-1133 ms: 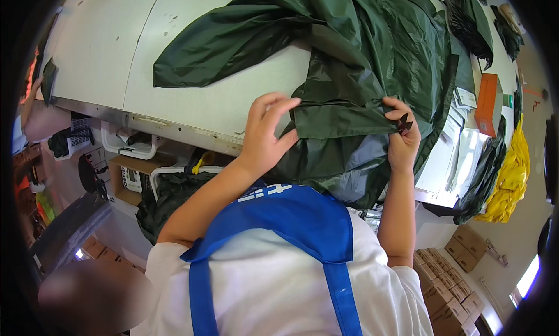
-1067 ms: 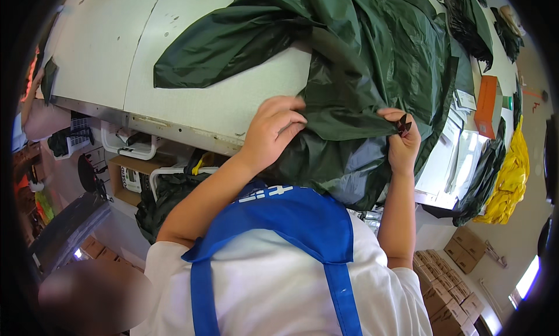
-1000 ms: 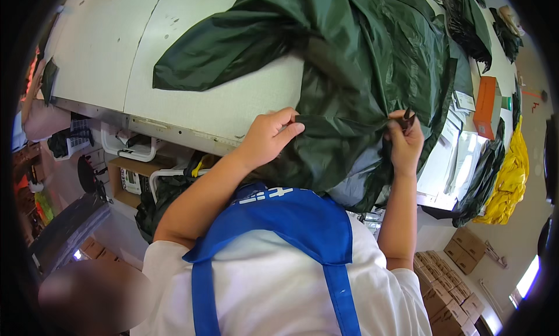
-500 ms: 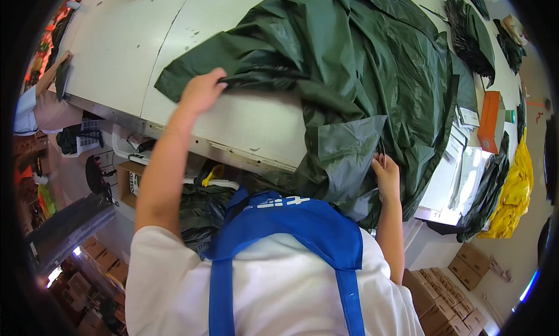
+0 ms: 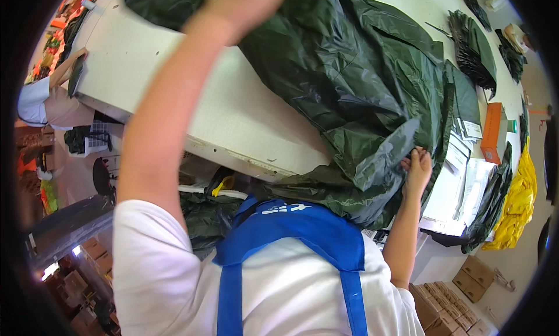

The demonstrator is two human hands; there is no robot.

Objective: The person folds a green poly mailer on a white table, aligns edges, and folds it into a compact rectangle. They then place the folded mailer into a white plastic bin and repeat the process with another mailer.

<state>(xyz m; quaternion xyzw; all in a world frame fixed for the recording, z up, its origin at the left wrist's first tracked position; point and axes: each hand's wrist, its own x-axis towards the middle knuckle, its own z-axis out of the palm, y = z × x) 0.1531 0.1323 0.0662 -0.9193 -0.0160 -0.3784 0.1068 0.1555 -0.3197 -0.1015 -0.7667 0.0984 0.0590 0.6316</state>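
- Green garment (image 5: 326, 74) lies crumpled on the pale tabletop (image 5: 279, 118), spread from beside the left fingers to the right fingers and hanging over the near edge.
- Left hand (image 5: 241, 7) reaches far forward over the garment; it is blurred and cut off by the upper border, so I cannot tell how far its fingers are open or whether they hold cloth.
- Right hand (image 5: 418, 170) is at the garment's near right part, its fingers bent in and nearly closed; what they grip is too small to make out.
- Greyish flap (image 5: 387, 153) of the garment stands folded up just left of the right fingers.
- White papers (image 5: 448, 182) lie to the right of the right fingers, with an orange box (image 5: 493, 132) beyond them.
- Yellow cloth (image 5: 515, 205) hangs farther right of those fingers.
- Fringed dark bundle (image 5: 474, 54) lies well ahead of them.
- Another person (image 5: 35, 103) stands well left of the left fingers.
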